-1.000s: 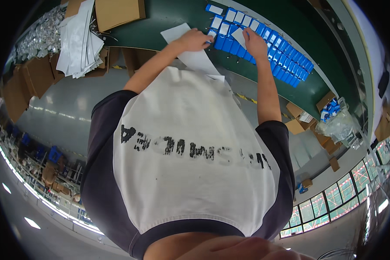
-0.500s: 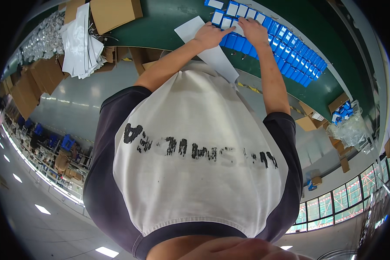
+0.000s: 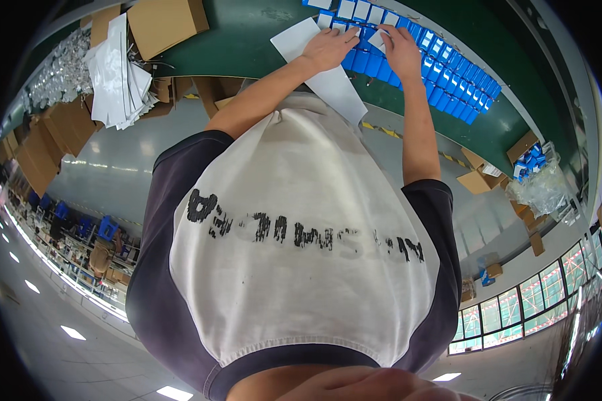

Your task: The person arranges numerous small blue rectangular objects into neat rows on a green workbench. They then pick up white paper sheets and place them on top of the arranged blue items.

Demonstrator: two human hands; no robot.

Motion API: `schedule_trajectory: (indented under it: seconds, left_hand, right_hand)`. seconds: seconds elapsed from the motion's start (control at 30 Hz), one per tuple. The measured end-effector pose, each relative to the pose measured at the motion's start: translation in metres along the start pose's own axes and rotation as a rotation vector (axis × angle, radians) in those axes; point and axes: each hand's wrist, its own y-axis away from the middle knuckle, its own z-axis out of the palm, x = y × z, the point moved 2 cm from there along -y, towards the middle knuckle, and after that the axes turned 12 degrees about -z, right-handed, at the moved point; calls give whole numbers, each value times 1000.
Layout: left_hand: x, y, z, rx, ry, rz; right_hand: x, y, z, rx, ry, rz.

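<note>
Rows of blue rectangular packs [image 3: 441, 73], many with white labels on top, lie close together on the green table. My right hand [image 3: 403, 57] pinches a small white label [image 3: 377, 41] over the near left part of the rows. Beside it my left hand [image 3: 326, 51] lies palm down with fingers stretched out, its fingertips on the packs at the left end. Under my left hand and wrist is a white sheet [image 3: 341, 100], which reaches over the table's near edge. The undersides of my left fingers are hidden.
At the left stand an open cardboard box [image 3: 167, 23], a stack of white bags or sheets [image 3: 117, 80] and a heap of clear plastic wrap [image 3: 57, 70]. On the right, a small carton of blue pieces [image 3: 530, 162] sits beside clear plastic bags [image 3: 542, 190].
My right hand has drawn slightly back toward me, and a white label now shows tilted in its fingers. My left hand has shifted a little, its pointing finger no longer stretched toward the right hand.
</note>
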Motion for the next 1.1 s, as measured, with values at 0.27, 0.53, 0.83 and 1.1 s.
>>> schedule_trajectory:
  seconds: [0.27,0.53,0.83,1.1]
  left_hand:
    - [-2,5,-1,3,11,32]
    - [7,1,-2,3,-56,8]
    - [15,-11,8,104,-35,90]
    - [23,-11,-4,67,-29,132]
  right_hand:
    - [6,-5,25,-176,153,-123]
    - [8,2,29,-152,153,-165]
    - [17,5,-19,-23,-168,2]
    - [25,5,9,-250,-148,-8]
